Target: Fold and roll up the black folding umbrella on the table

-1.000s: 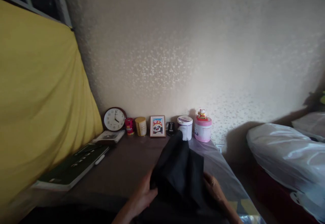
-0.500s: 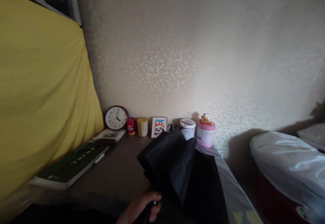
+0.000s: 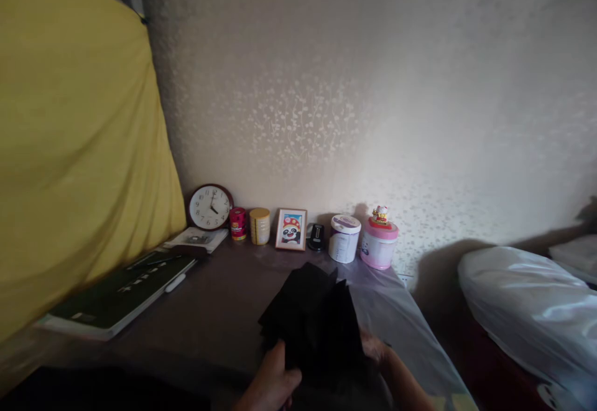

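What looks like a black folding umbrella (image 3: 312, 318) is held over the near part of the table, its dark cloth loosely gathered in folds. My left hand (image 3: 275, 377) is closed around its lower end, thumb along the near side. At the cloth's right edge is my right hand (image 3: 375, 347), gripping it, with its fingertips partly hidden by the fabric. Dark cloth hides the umbrella's shaft, and the handle is lost in shadow.
Along the wall stand a clock (image 3: 211, 207), red can (image 3: 237, 224), yellow tin (image 3: 260, 227), framed panda picture (image 3: 291, 229), black object (image 3: 316, 237), white tub (image 3: 344, 240) and pink-lidded tub (image 3: 379, 246). A green book (image 3: 121, 293) lies left; a plastic-wrapped bundle (image 3: 522, 299) is right.
The black cloth has come down and drawn in from the right, baring the black object and white tub behind it. My right hand has come into view at its right edge.
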Demonstrator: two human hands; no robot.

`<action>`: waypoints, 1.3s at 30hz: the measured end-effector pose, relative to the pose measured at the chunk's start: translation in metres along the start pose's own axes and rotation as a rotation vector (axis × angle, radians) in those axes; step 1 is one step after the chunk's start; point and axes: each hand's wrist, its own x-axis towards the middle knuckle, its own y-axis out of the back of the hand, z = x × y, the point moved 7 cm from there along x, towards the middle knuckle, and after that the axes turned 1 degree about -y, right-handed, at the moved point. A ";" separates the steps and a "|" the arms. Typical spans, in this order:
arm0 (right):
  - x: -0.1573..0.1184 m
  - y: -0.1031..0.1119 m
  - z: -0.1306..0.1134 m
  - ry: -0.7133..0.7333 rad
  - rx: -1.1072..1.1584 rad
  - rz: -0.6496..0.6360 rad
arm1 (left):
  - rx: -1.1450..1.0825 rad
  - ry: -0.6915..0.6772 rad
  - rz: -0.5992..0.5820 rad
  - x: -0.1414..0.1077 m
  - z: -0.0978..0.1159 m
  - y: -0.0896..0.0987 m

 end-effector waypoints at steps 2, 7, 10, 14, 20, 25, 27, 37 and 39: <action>-0.002 0.001 0.003 -0.075 0.081 0.009 | 0.128 -0.071 0.030 0.002 0.005 -0.001; -0.022 0.006 0.000 -0.226 0.221 -0.075 | 0.548 -0.236 0.189 0.003 0.016 -0.003; -0.045 0.018 0.003 -0.272 0.183 -0.082 | 0.722 -0.163 0.159 0.001 0.012 -0.009; -0.079 0.036 0.022 -0.369 0.096 -0.001 | 0.715 -0.182 0.127 -0.001 0.009 -0.010; -0.102 0.063 0.031 -0.348 -0.092 0.191 | 0.434 -0.201 0.004 0.000 -0.007 -0.013; -0.103 0.091 -0.047 0.056 -0.459 0.685 | 0.614 -0.123 0.018 -0.005 -0.010 -0.019; -0.098 0.084 -0.081 0.178 -0.571 0.732 | 0.696 -0.096 0.018 -0.006 -0.010 -0.021; -0.047 0.037 -0.132 0.307 -0.985 0.382 | 0.954 -0.015 0.030 -0.015 0.010 -0.026; -0.040 0.039 -0.134 0.283 -0.963 0.373 | 1.005 -0.021 0.094 -0.018 0.017 -0.026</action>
